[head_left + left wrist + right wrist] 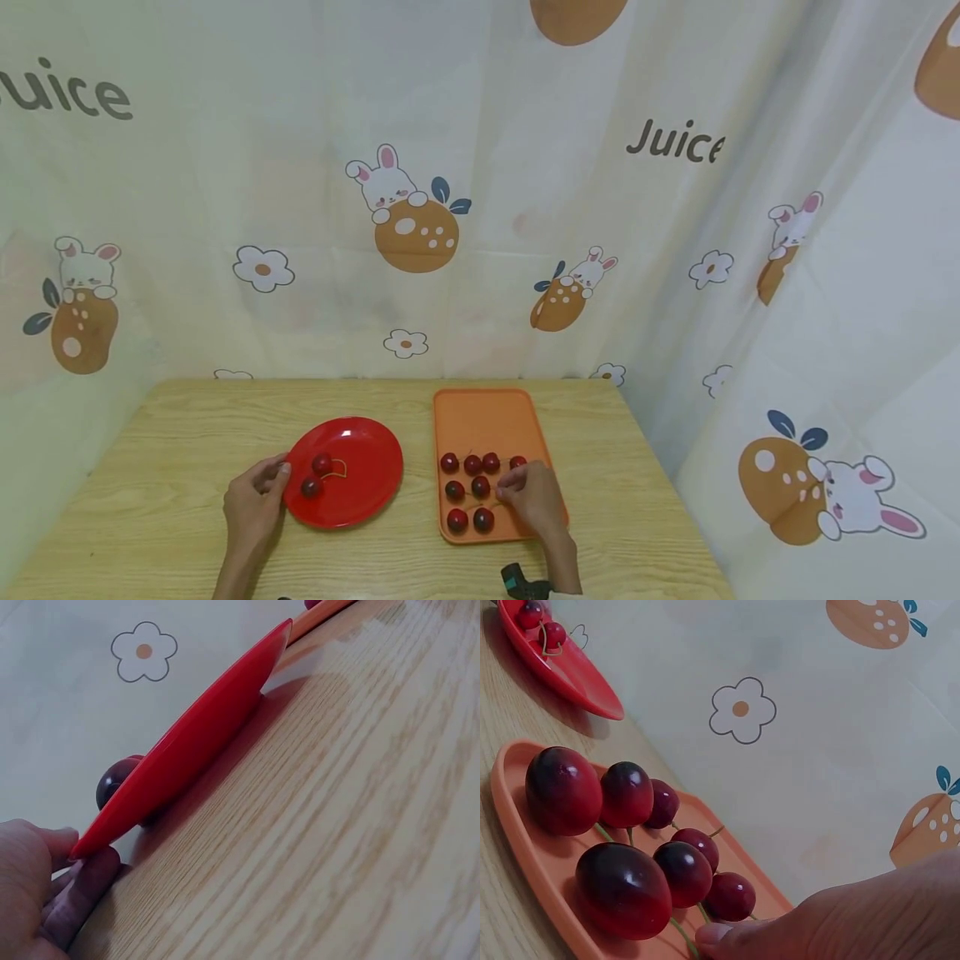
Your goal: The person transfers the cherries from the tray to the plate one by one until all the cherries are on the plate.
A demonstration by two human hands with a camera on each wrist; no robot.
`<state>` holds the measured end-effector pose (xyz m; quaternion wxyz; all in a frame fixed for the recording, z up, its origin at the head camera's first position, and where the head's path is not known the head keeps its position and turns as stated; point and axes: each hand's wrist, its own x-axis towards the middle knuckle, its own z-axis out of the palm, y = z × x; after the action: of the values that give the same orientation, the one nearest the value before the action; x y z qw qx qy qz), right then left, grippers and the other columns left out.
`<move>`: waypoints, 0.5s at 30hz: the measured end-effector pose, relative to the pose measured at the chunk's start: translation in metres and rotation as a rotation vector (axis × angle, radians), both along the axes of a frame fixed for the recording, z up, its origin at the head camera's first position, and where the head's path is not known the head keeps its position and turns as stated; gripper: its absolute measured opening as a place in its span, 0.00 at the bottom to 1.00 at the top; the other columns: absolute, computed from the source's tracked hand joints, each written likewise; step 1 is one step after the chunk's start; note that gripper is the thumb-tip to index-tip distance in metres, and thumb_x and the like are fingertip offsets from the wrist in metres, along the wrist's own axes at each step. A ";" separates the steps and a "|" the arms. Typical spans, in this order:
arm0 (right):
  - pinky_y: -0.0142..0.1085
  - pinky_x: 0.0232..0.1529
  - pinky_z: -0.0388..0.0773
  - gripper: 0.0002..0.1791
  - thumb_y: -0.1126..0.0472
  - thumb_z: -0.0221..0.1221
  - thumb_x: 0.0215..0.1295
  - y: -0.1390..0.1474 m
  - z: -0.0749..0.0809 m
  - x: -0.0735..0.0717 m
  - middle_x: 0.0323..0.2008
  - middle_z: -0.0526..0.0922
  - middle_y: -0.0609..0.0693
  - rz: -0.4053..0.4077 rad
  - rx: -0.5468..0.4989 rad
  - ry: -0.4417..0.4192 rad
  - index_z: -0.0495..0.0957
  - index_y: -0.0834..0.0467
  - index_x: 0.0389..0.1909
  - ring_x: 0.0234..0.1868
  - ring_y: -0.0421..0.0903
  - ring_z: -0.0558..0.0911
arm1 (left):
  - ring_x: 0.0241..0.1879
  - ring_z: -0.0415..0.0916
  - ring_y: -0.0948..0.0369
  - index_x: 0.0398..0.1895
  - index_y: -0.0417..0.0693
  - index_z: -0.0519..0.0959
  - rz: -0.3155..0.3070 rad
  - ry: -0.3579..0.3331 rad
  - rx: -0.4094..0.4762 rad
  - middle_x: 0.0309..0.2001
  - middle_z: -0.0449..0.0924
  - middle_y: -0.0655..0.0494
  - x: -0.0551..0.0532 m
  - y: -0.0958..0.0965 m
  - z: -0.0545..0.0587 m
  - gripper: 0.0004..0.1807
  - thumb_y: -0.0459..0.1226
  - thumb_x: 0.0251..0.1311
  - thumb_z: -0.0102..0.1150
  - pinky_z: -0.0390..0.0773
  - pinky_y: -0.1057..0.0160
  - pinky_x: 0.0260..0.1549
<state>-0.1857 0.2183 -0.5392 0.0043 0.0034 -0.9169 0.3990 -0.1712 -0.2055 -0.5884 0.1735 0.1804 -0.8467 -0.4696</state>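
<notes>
My left hand [253, 508] pinches the near-left rim of a round red plate [371, 475], thumb above and fingers below in the left wrist view. The plate's hand side shows a gap over the wood there. Two dark red cherries with curved stems lie on it, one of them a dark cherry [311, 487]. My right hand [534, 498] is over the right side of an orange tray [483, 417]. Its thumb and fingertips pinch the green stem [681, 934] of a front cherry [622, 891], which sits on the tray. Several other cherries lie around it, stems attached.
Both plate and tray are on a wood-grain table [172, 425], with a strip of wood between them. A pale curtain [315, 183] printed with rabbits and flowers hangs behind and to the sides. A dark strap device [521, 581] is at my right wrist.
</notes>
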 end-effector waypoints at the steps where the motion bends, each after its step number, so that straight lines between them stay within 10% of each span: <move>1: 0.32 0.27 0.77 0.03 0.67 0.72 0.54 0.000 -0.001 0.000 0.24 0.88 0.51 0.003 0.004 0.008 0.87 0.59 0.27 0.24 0.38 0.82 | 0.29 0.77 0.73 0.56 0.50 0.83 -0.001 0.001 0.000 0.46 0.88 0.47 0.000 0.000 0.000 0.15 0.39 0.70 0.59 0.71 0.77 0.31; 15: 0.33 0.27 0.76 0.04 0.67 0.70 0.56 -0.002 0.001 0.002 0.23 0.86 0.49 0.009 0.050 0.001 0.86 0.59 0.25 0.24 0.38 0.80 | 0.29 0.77 0.72 0.56 0.49 0.83 -0.003 0.004 0.011 0.46 0.88 0.47 0.000 0.000 0.000 0.15 0.39 0.70 0.59 0.71 0.76 0.31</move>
<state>-0.1842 0.2166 -0.5377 0.0026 0.0079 -0.9266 0.3760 -0.1708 -0.2051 -0.5883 0.1734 0.1791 -0.8441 -0.4747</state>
